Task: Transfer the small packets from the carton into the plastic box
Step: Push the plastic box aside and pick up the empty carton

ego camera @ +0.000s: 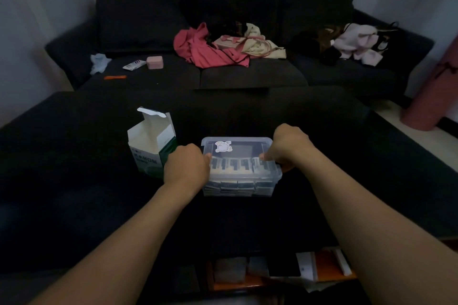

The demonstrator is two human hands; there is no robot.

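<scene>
Nearly finished, by the look of it: a person is leaning over a dark worktop (247, 111), both hands working at the plastic box (241, 182), which is sitting at the middle of the surface. Packets (238, 164) are standing in a tidy row inside, filling the near side, with more showing through the clear front wall. The left hand (187, 164) is curling round the box's left rim, fingertips reaching onto the packets; the right hand (288, 147) is gripping the right rim, thumb pressing toward the row. Both seem to be squaring the packets up or steadying the box.

Just left of the box, the carton (153, 146) is standing upright with its flap (151, 114) open. What shows of its inside is looking bare, though the bottom is hidden from this angle, so a stray packet could be remaining. A clear patch at the box's far side is suggesting room to spare. Behind, clothes (210, 49) are lying on a sofa (148, 20).
</scene>
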